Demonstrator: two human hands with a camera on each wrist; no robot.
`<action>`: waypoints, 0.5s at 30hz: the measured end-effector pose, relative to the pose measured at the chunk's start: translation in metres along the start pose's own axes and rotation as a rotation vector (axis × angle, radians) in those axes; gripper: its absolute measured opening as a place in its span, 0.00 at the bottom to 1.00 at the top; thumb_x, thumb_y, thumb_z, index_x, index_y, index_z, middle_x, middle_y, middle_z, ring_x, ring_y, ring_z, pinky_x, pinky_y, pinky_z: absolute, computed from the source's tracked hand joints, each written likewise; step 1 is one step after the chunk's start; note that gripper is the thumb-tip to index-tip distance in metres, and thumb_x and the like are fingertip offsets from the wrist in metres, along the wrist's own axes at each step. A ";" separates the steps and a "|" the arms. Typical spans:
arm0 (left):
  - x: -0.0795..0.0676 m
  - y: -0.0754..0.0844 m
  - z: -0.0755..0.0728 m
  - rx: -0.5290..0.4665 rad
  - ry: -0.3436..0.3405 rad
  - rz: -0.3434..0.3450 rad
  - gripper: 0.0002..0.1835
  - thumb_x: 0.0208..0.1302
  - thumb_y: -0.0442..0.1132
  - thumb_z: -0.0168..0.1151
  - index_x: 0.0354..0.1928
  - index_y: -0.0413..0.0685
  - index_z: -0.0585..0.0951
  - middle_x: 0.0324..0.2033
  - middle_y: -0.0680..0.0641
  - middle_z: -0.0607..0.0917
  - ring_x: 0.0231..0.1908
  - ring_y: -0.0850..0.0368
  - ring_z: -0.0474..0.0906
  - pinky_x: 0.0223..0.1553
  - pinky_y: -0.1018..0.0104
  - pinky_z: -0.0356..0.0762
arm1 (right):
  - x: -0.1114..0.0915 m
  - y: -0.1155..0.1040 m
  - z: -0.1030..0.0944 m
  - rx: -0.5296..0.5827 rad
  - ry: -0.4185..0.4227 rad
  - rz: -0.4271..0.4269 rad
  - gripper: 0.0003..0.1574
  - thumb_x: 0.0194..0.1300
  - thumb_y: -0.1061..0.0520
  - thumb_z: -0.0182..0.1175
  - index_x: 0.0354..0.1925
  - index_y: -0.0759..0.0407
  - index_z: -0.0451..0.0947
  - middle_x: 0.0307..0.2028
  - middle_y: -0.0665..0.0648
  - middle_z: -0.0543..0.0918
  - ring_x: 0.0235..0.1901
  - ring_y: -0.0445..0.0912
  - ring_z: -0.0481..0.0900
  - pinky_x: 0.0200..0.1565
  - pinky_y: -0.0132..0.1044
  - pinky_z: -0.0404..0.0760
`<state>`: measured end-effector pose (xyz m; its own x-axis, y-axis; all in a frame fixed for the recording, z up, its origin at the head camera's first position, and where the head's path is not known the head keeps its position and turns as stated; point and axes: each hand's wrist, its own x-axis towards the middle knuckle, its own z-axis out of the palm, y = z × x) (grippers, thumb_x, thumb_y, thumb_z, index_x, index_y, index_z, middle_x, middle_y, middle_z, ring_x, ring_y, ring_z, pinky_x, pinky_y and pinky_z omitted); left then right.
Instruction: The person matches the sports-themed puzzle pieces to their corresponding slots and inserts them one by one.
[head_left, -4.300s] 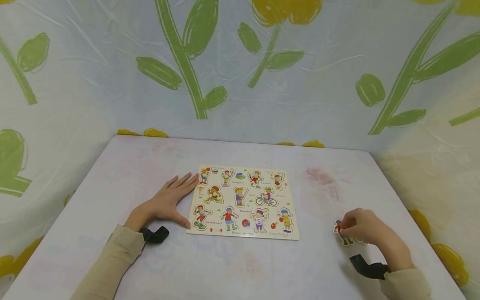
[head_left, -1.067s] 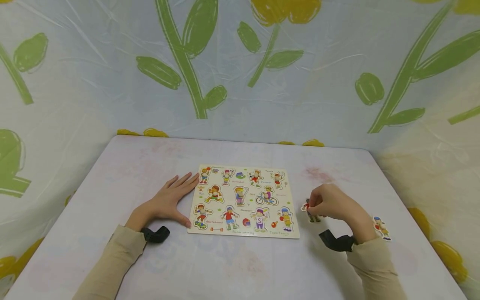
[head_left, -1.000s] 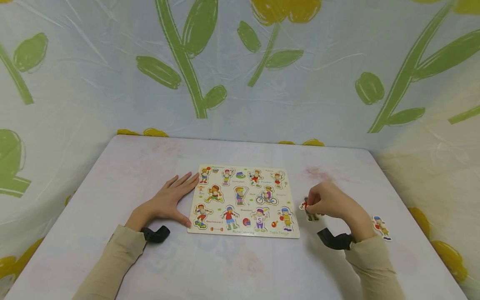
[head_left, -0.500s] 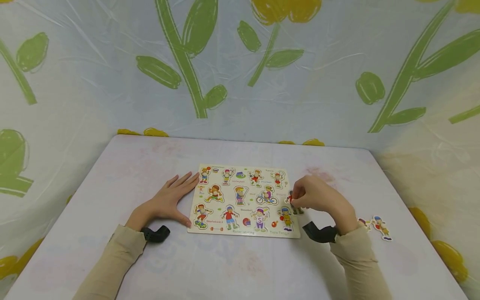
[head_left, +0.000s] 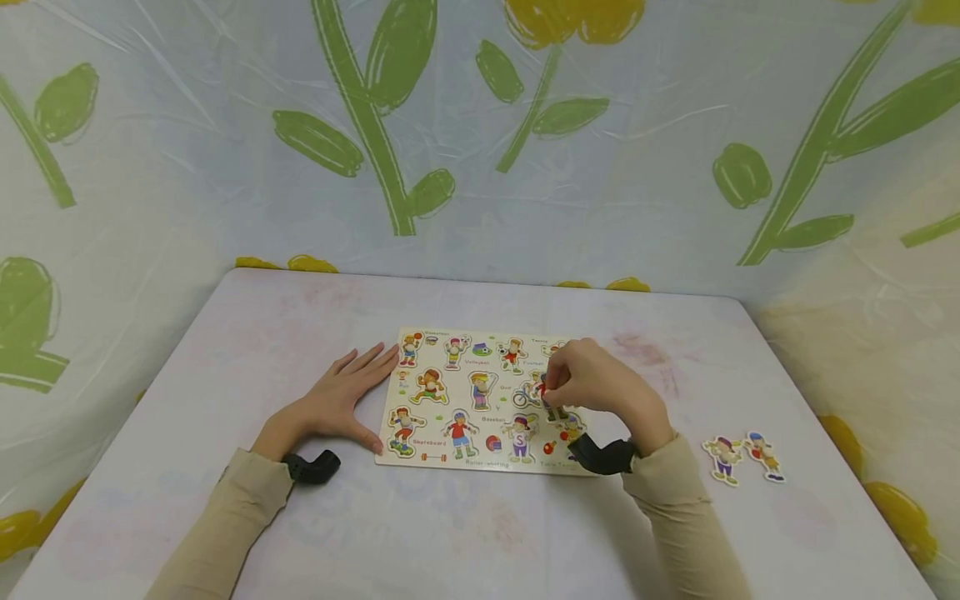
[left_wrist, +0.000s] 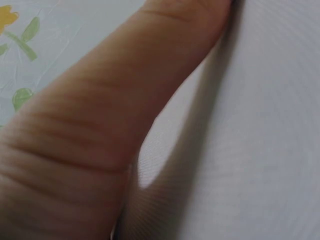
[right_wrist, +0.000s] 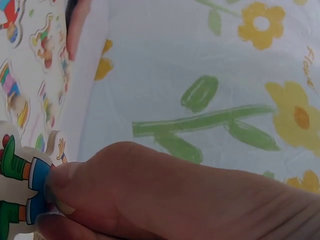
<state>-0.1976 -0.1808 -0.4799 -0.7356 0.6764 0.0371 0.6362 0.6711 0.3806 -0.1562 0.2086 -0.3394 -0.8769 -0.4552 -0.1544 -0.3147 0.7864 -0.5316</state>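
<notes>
A wooden peg puzzle board (head_left: 459, 402) with cartoon sports children lies mid-table. My left hand (head_left: 330, 404) rests with spread, straight fingers along the board's left edge. In the left wrist view its thumb (left_wrist: 115, 90) fills much of the picture, the white tabletop beside it. My right hand (head_left: 603, 383), over the board's right part, pinches a puzzle piece (head_left: 556, 412) by thumb and fingers. Close up, this roller-skating child piece (right_wrist: 22, 192) shows blue shorts and green boots; my fingers hide part of it. The hand partly covers the bicycle and tennis figures.
Two loose pieces lie side by side on the table at right: a purple-capped baseball child (head_left: 724, 460) and a table-tennis child (head_left: 765, 457). A cloth printed with flowers (head_left: 555, 117) hangs behind and beside the table (head_left: 465, 542). Black wrist camera mounts (head_left: 603, 456) jut below both hands.
My right hand has carried the roller-skating piece left from the table's right side to over the board, uncovering the two loose pieces. My left hand stays at the board's edge.
</notes>
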 end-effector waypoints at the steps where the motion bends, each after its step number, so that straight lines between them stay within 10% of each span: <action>1: 0.000 0.000 0.000 -0.001 0.001 0.000 0.76 0.32 0.85 0.63 0.79 0.49 0.48 0.79 0.51 0.47 0.77 0.48 0.37 0.73 0.44 0.33 | 0.002 -0.002 0.001 -0.002 -0.001 -0.007 0.08 0.53 0.64 0.69 0.22 0.56 0.81 0.21 0.48 0.79 0.22 0.42 0.73 0.27 0.36 0.76; 15: 0.000 -0.001 0.000 -0.002 0.012 0.009 0.76 0.31 0.85 0.64 0.79 0.48 0.49 0.79 0.50 0.48 0.77 0.47 0.38 0.73 0.44 0.33 | 0.027 -0.031 0.023 0.041 -0.023 -0.075 0.08 0.53 0.65 0.68 0.22 0.56 0.81 0.23 0.48 0.81 0.21 0.41 0.73 0.25 0.34 0.76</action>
<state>-0.1982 -0.1810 -0.4800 -0.7325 0.6788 0.0520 0.6426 0.6641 0.3822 -0.1617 0.1619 -0.3464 -0.8427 -0.5220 -0.1320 -0.3635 0.7324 -0.5757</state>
